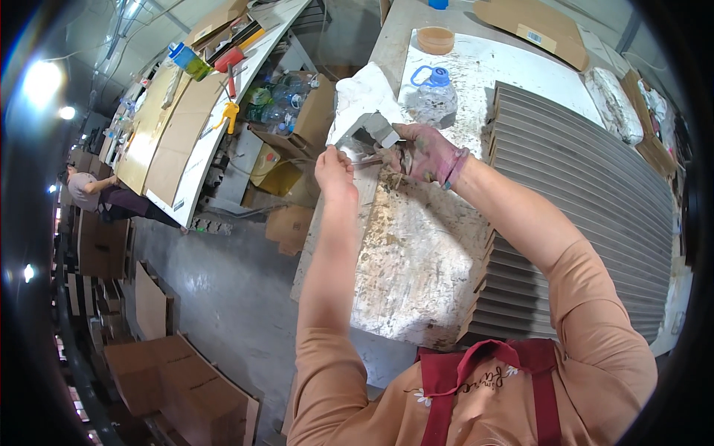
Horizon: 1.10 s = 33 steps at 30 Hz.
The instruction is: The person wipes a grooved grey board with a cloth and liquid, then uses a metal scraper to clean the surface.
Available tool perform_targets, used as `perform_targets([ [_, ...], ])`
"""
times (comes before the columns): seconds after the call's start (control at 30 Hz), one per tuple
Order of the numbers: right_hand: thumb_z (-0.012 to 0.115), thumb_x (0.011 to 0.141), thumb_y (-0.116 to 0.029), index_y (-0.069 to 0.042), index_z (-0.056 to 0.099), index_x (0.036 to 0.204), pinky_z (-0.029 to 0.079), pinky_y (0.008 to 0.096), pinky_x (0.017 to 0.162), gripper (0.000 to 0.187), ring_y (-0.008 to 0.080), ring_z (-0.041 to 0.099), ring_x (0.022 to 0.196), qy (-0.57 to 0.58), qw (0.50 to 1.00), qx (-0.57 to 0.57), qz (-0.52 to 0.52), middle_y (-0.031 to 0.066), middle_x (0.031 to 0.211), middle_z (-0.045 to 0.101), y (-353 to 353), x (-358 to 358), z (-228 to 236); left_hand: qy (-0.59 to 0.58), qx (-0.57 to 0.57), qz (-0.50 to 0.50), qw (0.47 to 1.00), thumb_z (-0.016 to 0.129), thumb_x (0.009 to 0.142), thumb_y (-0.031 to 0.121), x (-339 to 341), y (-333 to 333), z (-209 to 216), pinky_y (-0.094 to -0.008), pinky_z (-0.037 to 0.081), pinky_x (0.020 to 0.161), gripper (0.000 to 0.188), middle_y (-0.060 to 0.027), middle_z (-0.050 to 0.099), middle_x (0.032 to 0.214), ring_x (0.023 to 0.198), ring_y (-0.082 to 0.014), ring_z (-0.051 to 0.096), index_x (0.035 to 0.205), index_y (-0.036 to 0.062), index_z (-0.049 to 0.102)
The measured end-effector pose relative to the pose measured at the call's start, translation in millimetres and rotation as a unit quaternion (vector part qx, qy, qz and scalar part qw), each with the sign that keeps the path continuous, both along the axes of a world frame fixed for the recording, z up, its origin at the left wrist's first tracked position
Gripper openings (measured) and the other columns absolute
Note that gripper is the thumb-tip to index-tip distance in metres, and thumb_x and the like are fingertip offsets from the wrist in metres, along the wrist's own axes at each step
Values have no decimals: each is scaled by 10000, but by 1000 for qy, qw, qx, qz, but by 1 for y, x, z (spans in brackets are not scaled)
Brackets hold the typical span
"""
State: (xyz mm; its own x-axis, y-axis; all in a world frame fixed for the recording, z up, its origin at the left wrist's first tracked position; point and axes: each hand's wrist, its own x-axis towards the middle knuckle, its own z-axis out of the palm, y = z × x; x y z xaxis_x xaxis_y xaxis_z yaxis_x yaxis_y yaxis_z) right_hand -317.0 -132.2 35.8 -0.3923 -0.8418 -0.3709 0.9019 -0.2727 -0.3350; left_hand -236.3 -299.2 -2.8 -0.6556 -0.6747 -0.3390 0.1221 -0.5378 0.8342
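A bare left hand (335, 172) and a pink-stained, gloved right hand (430, 154) meet at an angular, hollow-looking grey piece (381, 128).

At left, an open brown cardboard box (316, 113) keeps clear plastic bottles together; the left grip has curled fingers at the piece's near-left corner, though whether they pinch it I cannot tell; the piece is above the far-left part of the stained white counter (416, 275), near a crumpled white cloth (364, 88), probably raised for a clear view; the right grip is closed on its right end, seemingly to steady it; a clear, blue-capped plastic jug (433, 104) stands just beyond, likely for easy reach; long grey ribbed strips (573, 186) lie side by side at right, apparently for order.
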Motion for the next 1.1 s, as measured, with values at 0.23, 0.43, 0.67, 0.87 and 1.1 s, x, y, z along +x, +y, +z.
perform_targets([
  [0.23,364,1006,-285,13,422,1207,537,304,595,364,228,631,719,81,995,51,-20,184,1053,582,-1,1,9,9,23,-59,998,548,936,168,7,19,5,-241,340,541,117,18,493,699,600,-89,444,865,91,496],
  [0.43,454,982,-246,-44,545,1102,500,343,530,252,229,650,747,41,994,88,-55,120,878,635,-4,-2,0,23,55,-32,998,547,942,173,9,16,4,-251,348,566,130,9,503,712,618,-92,441,854,91,496],
  [0.67,451,979,-240,-43,518,1115,512,347,533,248,236,641,751,77,988,117,-64,119,864,602,-5,1,5,44,33,-56,997,543,941,163,8,17,2,-255,343,559,144,4,500,702,612,-99,444,832,89,485],
  [0.87,486,951,-232,-49,538,1003,452,322,453,197,201,534,584,70,982,141,-109,108,809,577,-16,5,11,51,9,-60,997,529,952,175,1,25,-5,-240,345,548,140,16,477,696,611,-90,434,848,98,475],
  [1.1,458,960,-259,-21,564,893,399,353,498,269,235,481,535,146,981,120,-42,126,707,543,-7,8,6,28,-51,31,998,528,959,180,-9,16,-22,-240,330,533,197,7,482,660,571,-86,428,799,80,472],
])
